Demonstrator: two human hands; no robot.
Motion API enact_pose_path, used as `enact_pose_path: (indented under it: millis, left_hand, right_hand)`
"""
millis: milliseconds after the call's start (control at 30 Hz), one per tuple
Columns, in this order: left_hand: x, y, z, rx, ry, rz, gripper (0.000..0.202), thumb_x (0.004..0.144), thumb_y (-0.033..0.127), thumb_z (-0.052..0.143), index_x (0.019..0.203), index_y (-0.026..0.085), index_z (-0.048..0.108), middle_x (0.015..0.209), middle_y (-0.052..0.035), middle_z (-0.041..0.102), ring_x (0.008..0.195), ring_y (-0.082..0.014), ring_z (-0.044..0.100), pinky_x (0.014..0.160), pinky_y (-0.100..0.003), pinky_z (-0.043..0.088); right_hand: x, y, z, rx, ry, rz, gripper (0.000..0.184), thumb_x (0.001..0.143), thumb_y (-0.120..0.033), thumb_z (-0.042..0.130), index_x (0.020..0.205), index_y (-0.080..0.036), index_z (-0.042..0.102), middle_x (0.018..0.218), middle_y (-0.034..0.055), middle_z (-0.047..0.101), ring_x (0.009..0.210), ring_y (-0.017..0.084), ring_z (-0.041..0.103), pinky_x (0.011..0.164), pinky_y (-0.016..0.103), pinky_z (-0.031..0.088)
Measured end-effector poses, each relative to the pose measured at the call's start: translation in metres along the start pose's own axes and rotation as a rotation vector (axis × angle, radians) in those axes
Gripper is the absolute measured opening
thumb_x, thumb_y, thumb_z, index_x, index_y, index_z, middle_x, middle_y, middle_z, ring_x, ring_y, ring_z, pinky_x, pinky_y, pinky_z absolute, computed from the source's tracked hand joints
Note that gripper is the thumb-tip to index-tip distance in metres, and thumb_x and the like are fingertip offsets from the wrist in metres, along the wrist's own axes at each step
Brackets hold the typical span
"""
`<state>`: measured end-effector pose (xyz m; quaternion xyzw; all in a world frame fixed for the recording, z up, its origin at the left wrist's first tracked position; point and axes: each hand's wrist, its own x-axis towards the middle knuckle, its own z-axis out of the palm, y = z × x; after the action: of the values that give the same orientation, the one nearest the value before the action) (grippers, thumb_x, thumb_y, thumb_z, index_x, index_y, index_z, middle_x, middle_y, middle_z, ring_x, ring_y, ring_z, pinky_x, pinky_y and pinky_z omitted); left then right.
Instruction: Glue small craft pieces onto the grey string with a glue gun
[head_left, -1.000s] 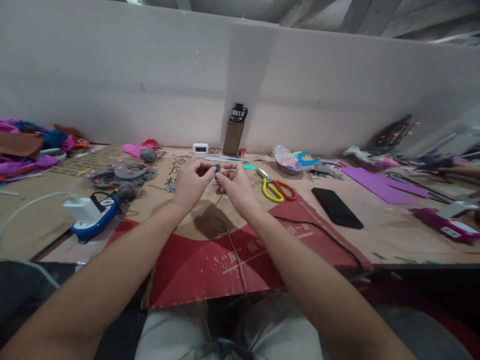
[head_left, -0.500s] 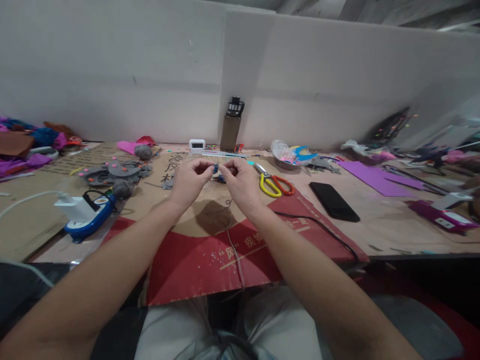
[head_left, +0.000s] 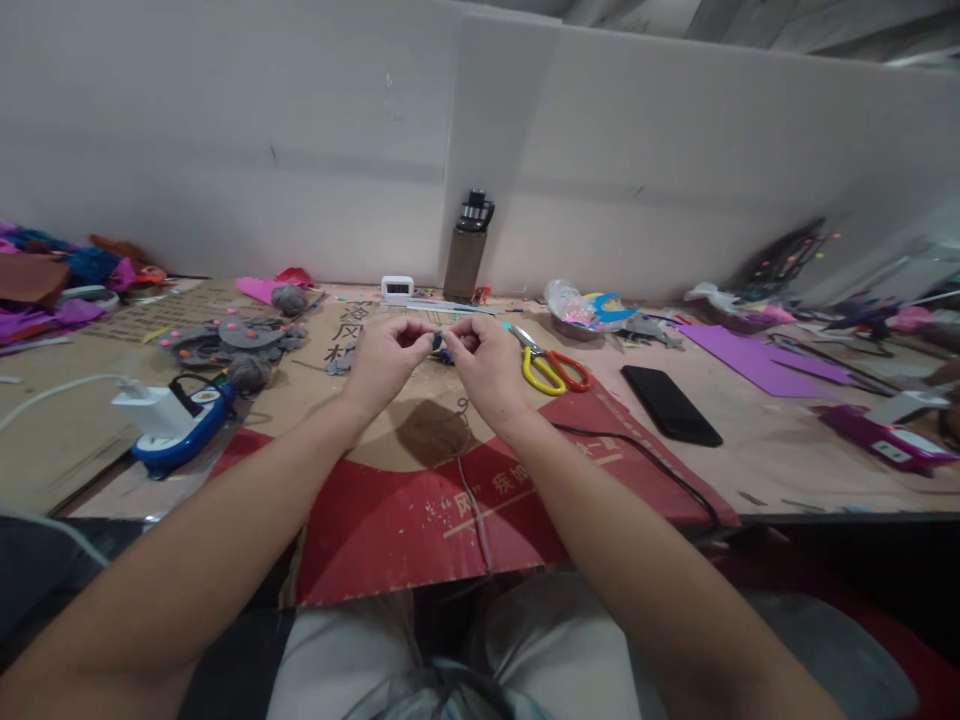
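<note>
My left hand and my right hand are raised together over the middle of the table, fingers pinched toward each other. Between the fingertips sits a small blue piece, held by both hands. A thin grey thread hangs down from it across the red and brown cardboard sheet toward my lap.
Yellow and orange scissors and a black phone lie right of my hands. A blue glue gun with a white charger sits left. Grey felt pieces, a bottle, a small timer and purple sheets lie further back.
Both hands have stayed pinched together on the small blue piece, shifting slightly while the view tilted a little downward. The thread below has curled slightly.
</note>
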<state>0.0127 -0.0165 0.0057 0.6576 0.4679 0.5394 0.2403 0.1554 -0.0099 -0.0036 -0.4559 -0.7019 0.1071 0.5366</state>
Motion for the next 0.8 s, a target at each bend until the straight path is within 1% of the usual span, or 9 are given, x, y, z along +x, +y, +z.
enact_pose_path:
  millis: [133,233,300,367,467,533,633,733,800]
  left_hand:
    - [0.000,0.001,-0.001,-0.023,-0.041,-0.012,0.012,0.074,0.024,0.061,0.078,0.016,0.069,0.065,-0.0003,0.061,0.056,-0.0091,0.049,0.054,-0.021,0.037]
    - [0.002,0.000,-0.005,-0.058,-0.111,-0.023,0.013,0.074,0.025,0.062,0.079,0.016,0.069,0.062,0.0008,0.059,0.054,-0.0086,0.047,0.054,-0.021,0.037]
    - [0.005,-0.002,-0.009,-0.092,-0.173,-0.048,0.014,0.074,0.027,0.063,0.080,0.016,0.070,0.060,0.0007,0.058,0.054,-0.0088,0.047,0.055,-0.022,0.038]
    - [0.009,-0.005,-0.014,-0.161,-0.253,-0.088,0.016,0.073,0.029,0.065,0.080,0.016,0.071,0.060,-0.0004,0.059,0.054,-0.0094,0.049,0.056,-0.022,0.040]
    - [0.015,-0.011,-0.020,-0.299,-0.389,-0.139,0.025,0.075,0.038,0.063,0.081,0.015,0.071,0.069,-0.0055,0.065,0.060,-0.0119,0.057,0.059,-0.025,0.044]
    - [0.017,-0.013,-0.023,-0.335,-0.444,-0.144,0.031,0.077,0.043,0.060,0.083,0.014,0.071,0.074,-0.0078,0.067,0.064,-0.0132,0.060,0.060,-0.025,0.046]
    - [0.016,-0.013,-0.023,-0.193,-0.423,-0.092,0.032,0.078,0.043,0.061,0.089,0.014,0.071,0.071,-0.0064,0.067,0.062,-0.0126,0.059,0.060,-0.024,0.046]
    - [0.011,-0.008,-0.020,0.024,-0.354,0.014,0.027,0.076,0.034,0.063,0.092,0.014,0.071,0.076,-0.0053,0.069,0.061,-0.0118,0.060,0.060,-0.024,0.046]
    - [0.008,-0.005,-0.016,0.124,-0.318,0.069,0.021,0.076,0.028,0.062,0.089,0.014,0.071,0.073,-0.0046,0.070,0.059,-0.0115,0.060,0.060,-0.024,0.046]
  right_hand:
    - [0.001,0.001,0.000,0.017,-0.004,0.015,0.012,0.079,-0.030,0.058,0.074,-0.019,0.060,0.066,0.0002,0.053,0.064,0.014,0.045,0.063,0.029,0.036]
    - [0.002,0.001,-0.002,0.073,-0.071,0.048,0.016,0.080,-0.032,0.057,0.082,-0.019,0.065,0.061,-0.0020,0.050,0.058,0.013,0.043,0.060,0.028,0.035]
    - [0.003,0.002,-0.003,0.116,-0.121,0.079,0.018,0.080,-0.032,0.055,0.081,-0.018,0.066,0.058,-0.0027,0.050,0.055,0.012,0.042,0.057,0.027,0.034]
    - [0.004,0.003,-0.004,0.133,-0.134,0.109,0.017,0.079,-0.030,0.055,0.075,-0.017,0.065,0.058,-0.0029,0.050,0.054,0.011,0.041,0.055,0.026,0.032]
    - [0.005,0.004,-0.004,0.132,-0.124,0.133,0.016,0.078,-0.029,0.055,0.072,-0.016,0.062,0.056,-0.0041,0.048,0.052,0.009,0.039,0.053,0.025,0.030]
    - [0.005,0.005,-0.005,0.120,-0.128,0.138,0.016,0.078,-0.030,0.054,0.073,-0.016,0.061,0.056,-0.0046,0.047,0.052,0.009,0.039,0.052,0.024,0.029]
    - [0.004,0.005,-0.005,0.052,-0.137,0.110,0.016,0.078,-0.030,0.055,0.074,-0.016,0.062,0.057,-0.0038,0.049,0.053,0.009,0.041,0.054,0.024,0.030]
    - [0.002,0.003,-0.004,-0.079,-0.138,0.018,0.012,0.078,-0.026,0.056,0.075,-0.017,0.063,0.062,-0.0007,0.054,0.059,0.011,0.045,0.060,0.026,0.033]
    - [0.000,0.001,-0.003,-0.164,-0.132,-0.054,0.010,0.078,-0.024,0.056,0.076,-0.017,0.063,0.068,0.0019,0.058,0.064,0.013,0.048,0.064,0.027,0.034]
